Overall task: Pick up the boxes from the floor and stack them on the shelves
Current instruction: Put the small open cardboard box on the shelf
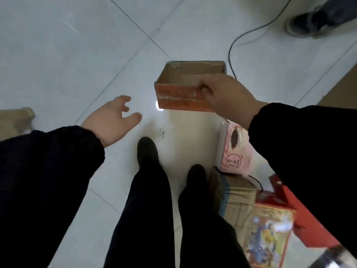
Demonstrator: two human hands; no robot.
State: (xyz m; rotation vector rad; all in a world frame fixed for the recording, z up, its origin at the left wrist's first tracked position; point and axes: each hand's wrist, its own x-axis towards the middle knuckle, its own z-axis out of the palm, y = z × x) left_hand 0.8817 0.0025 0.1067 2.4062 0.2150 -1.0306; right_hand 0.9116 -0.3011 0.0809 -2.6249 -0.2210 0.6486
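An open orange cardboard box (179,93) hangs above the white floor, with my right hand (229,95) gripping its near right wall, thumb inside the box. Its inside looks empty. My left hand (112,120) is to the left of the box, palm up, fingers spread, holding nothing and apart from the box. On the floor at the lower right lie more boxes: a pink box (235,149), a brown carton with blue tape (235,196), a colourful printed box (268,231) and a red box (309,225). No shelf is in view.
My legs and black shoes (146,149) stand on the tiled floor (77,55). A black cable (249,33) runs across the floor behind the box. Another person's shoe (307,22) is at the top right. A brown carton corner (15,120) shows at the left edge.
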